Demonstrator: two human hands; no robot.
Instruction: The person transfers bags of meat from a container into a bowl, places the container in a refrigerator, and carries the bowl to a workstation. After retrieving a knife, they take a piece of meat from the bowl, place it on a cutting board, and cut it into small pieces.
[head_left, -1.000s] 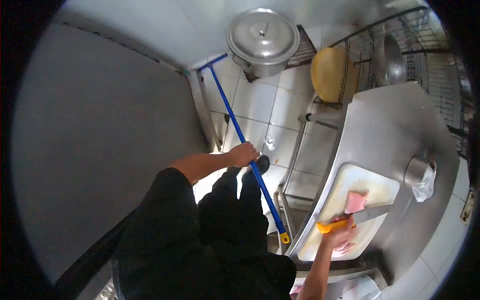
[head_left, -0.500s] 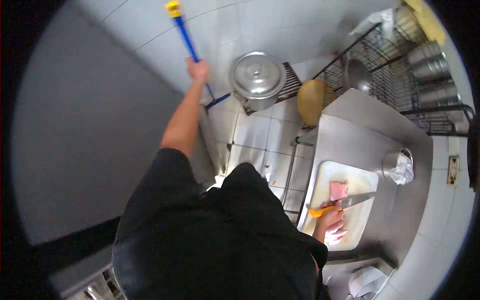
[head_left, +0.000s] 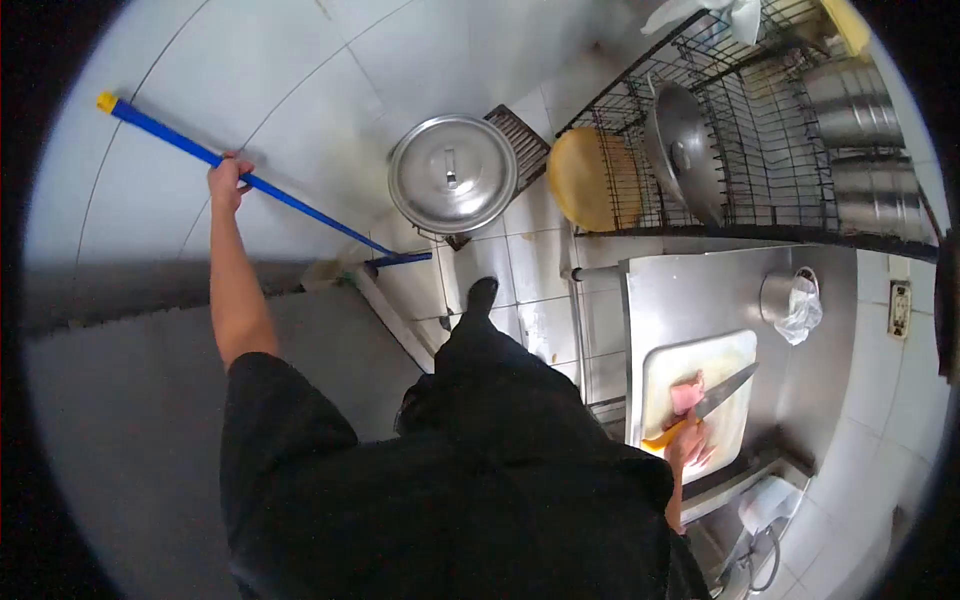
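Observation:
My left hand is wrapped round the upper part of a blue pole with a yellow tip. The pole slants across the tiled wall, and its blue crosspiece is low down near the lidded pot. At the right, my right hand grips the yellow handle of a knife. The blade lies over a white cutting board, beside a piece of pink meat. More pale pieces lie by my fingers, partly hidden by the hand.
A large lidded metal pot stands near a metal grate. Beyond the steel counter, a wire rack holds a metal pan and pots. A metal cup with plastic is behind the board. A dark foot shows on the tiles.
My left hand has moved left with the pole, which now leans further over. The view has shifted, and a foot has come into sight. My right hand still holds the knife over the board.

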